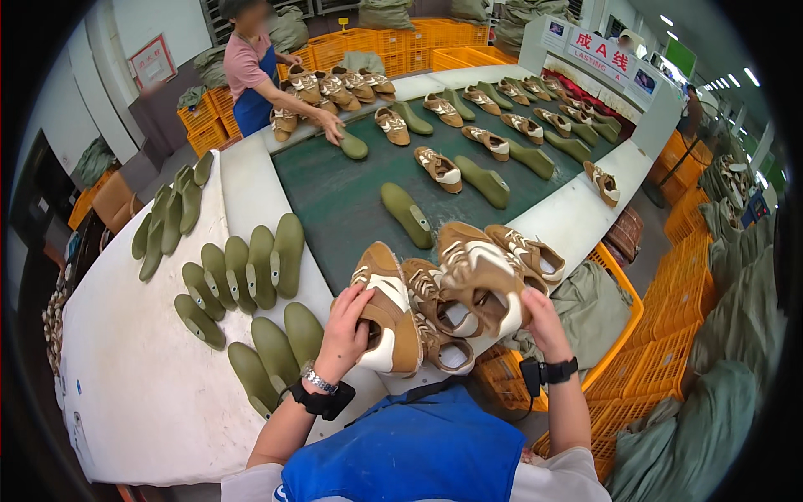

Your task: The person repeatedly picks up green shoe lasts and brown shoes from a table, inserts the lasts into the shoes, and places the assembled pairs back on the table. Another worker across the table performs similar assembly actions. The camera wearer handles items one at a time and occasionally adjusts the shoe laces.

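Observation:
My left hand (341, 333) is closed on the heel of a brown and white sneaker (389, 314), its thumb at the collar and the toe pointing away. A second brown and white sneaker (481, 263), slightly blurred, is in my right hand (545, 322), which grips it by the heel. Between and behind these two lie more sneakers (427, 293), partly hidden, and another sneaker (531, 251) on the right. Just beyond them a green shoe last (406, 213) rests on the dark green belt (326, 201).
Several green lasts (261, 263) stand on the white table (125, 335) to my left. Pairs of sneakers and lasts line the belt. Across it, a co-worker (251, 71) touches a last (353, 146) beside piled sneakers (335, 88). Orange crates (636, 368) with green cloth border my right.

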### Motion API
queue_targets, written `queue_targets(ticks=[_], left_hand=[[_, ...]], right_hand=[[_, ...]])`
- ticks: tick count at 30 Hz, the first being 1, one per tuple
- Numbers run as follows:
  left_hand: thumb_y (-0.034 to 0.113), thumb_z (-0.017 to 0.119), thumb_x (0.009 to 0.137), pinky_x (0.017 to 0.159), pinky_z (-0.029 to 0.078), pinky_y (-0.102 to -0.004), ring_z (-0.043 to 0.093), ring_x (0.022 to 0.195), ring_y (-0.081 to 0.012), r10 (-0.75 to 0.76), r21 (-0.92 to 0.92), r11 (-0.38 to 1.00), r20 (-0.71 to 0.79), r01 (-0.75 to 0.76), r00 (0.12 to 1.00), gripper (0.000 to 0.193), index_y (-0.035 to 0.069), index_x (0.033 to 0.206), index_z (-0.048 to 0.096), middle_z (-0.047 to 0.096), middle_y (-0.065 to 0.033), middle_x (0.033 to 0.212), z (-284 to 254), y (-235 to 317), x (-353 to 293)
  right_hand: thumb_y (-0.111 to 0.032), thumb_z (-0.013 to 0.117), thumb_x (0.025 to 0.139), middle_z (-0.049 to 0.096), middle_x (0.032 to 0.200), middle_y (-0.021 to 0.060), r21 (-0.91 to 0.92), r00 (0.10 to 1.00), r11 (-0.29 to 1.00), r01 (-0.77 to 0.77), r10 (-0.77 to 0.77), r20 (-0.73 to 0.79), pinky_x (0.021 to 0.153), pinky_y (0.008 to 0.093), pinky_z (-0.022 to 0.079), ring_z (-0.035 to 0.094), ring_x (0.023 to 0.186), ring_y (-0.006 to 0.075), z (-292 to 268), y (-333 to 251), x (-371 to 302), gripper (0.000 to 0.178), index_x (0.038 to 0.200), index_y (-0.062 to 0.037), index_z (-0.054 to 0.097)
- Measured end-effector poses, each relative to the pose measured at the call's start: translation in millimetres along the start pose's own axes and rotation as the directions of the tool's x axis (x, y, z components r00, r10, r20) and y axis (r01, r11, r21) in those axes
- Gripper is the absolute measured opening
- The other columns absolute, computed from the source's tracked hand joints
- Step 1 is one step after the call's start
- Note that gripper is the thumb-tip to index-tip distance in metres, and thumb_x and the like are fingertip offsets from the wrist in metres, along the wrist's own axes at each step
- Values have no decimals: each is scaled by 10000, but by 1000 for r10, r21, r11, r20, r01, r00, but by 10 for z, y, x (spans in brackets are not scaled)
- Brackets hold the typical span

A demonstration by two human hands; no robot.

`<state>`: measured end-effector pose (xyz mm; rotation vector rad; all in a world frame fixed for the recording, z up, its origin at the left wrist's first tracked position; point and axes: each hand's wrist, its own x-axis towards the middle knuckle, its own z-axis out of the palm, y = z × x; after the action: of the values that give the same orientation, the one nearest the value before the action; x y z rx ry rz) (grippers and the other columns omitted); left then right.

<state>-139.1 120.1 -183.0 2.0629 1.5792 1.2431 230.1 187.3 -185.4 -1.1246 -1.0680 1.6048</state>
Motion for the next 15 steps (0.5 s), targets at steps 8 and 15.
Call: queue_targets(ticks=[8, 15], left_hand=[[-95, 564, 719, 1026, 416, -468, 460, 1238, -421, 82, 227, 968, 111, -106, 990, 516, 40, 1218, 564, 544, -174, 1277, 84, -31, -263], [-79, 630, 700, 928, 509, -410, 557, 1162, -396, 237, 102, 970, -164, -222, 958, 533, 68, 1209, 569, 427, -254, 1386, -116, 495, -98]], right_hand=[[-420, 589, 903, 674, 864, 95, -907, 917, 375, -193, -260, -303, 597, 323, 539, 680, 740, 243, -311, 295, 340, 468, 1182, -45, 601], [-220, 790, 744, 551, 1223, 139, -603, 748, 443, 663, -416, 517, 844, 374, 502, 582, 1059, 252, 1367, -354, -340, 612, 1282, -74, 537]])
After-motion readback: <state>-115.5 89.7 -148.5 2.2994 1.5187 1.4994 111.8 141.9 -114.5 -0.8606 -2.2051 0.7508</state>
